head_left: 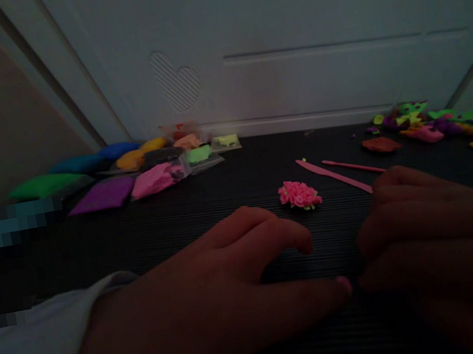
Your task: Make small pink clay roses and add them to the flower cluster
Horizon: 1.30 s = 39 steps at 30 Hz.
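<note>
Over the dark, ridged table, my left hand (235, 275) has its thumb and index finger apart. A tiny pink piece of modelling clay (343, 285) sits at the tip of that thumb; whether it sticks to the thumb or lies on the table I cannot tell. Close by on the right, my right hand (438, 233) is closed with curled fingers, and anything inside it is hidden. Just beyond my hands lies a cluster of pink clay roses (298, 194) with small green leaves. A flat pink clay knife (334, 175) and a thin pink modelling tool (353, 166) lie past my right knuckles.
Several bags of coloured clay, including a purple bag (105, 194), a green bag (48, 185) and a pink bag (157, 180), lie at the back left. Colourful clay pieces (425, 131) and a reddish lump (381, 145) lie at the back right. A white panel (294, 87) rises behind the table.
</note>
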Motion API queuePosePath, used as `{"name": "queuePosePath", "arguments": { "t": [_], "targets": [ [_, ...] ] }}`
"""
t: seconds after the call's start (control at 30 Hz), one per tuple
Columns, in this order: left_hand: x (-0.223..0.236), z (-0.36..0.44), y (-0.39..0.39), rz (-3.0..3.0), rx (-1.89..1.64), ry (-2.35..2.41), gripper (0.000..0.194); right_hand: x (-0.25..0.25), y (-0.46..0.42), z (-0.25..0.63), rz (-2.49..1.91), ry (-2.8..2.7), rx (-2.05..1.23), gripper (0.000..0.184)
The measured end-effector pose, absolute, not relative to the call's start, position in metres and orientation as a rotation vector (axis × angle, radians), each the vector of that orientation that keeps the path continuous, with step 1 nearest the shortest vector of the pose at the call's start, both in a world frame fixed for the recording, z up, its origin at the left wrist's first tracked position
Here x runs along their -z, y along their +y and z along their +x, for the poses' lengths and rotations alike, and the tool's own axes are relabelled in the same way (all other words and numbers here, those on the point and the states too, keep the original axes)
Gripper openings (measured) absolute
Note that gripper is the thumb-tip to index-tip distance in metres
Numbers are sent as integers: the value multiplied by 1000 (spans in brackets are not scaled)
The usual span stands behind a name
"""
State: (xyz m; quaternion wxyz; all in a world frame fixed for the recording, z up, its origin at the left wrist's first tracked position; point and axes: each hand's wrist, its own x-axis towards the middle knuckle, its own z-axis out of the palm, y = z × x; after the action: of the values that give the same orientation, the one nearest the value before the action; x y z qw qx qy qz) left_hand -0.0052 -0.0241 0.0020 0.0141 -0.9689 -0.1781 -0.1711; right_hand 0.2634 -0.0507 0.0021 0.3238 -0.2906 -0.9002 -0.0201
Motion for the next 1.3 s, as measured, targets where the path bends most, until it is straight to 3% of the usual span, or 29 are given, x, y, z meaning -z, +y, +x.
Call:
{"name": "queuePosePath", "arguments": {
  "t": [0.33, 1.3],
  "targets": [
    [-7, -3, -23, -3031, 533, -532, 53, -2, -53, 263, -845, -2387, 0, 39],
    [-9, -1, -15, -3127, 580, -407, 53, -5, -53, 262, -782, -2412, -81, 28]
  ]
}}
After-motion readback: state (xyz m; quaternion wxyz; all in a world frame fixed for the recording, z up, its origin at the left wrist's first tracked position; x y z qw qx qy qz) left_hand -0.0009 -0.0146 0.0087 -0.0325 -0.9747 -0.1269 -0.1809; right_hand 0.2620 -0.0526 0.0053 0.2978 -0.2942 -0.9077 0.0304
